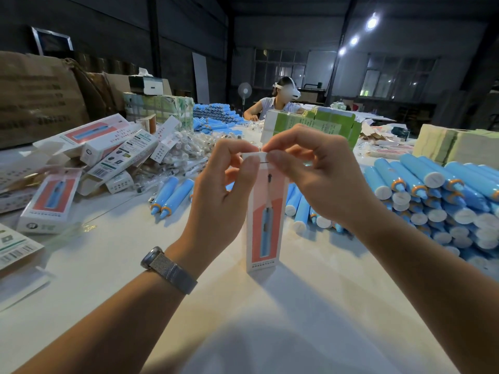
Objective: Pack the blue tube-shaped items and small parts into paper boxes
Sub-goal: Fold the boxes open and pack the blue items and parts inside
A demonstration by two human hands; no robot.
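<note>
- A tall paper box [263,220] is stood upright on the white table [270,306], near the middle of the view; its front is printed with a salmon-red panel and a picture of a blue tube with a thin nozzle.
- A line of small print is seen at the foot of the box front; it cannot be read.
- The top flap of the box is pinched by the left hand [224,190], thumb and forefinger curled narrowly onto its left corner; a metal mesh watch [168,269] is worn on that wrist.
- The same flap is pinched from the right by the right hand [318,174], fingers curled close over the top edge.
- Two loose blue tubes [172,194] with orange collars are laid just left of the box, tips toward the viewer.
- A large stack of blue tubes [437,201], white end caps outward, is piled on the right of the table, reaching close behind the box.
- A heap of finished boxes [108,155] is spread at left; barcodes, icons and green-and-black label strips are visible, but the writing is too small to read.
- Clear bags of small parts [189,149] are heaped behind that pile.
- Green printed flat cartons [313,125] are stacked beyond the hands; their text is illegible.
- A second person [278,102] wearing a white headset is seated at the far end of the table.
</note>
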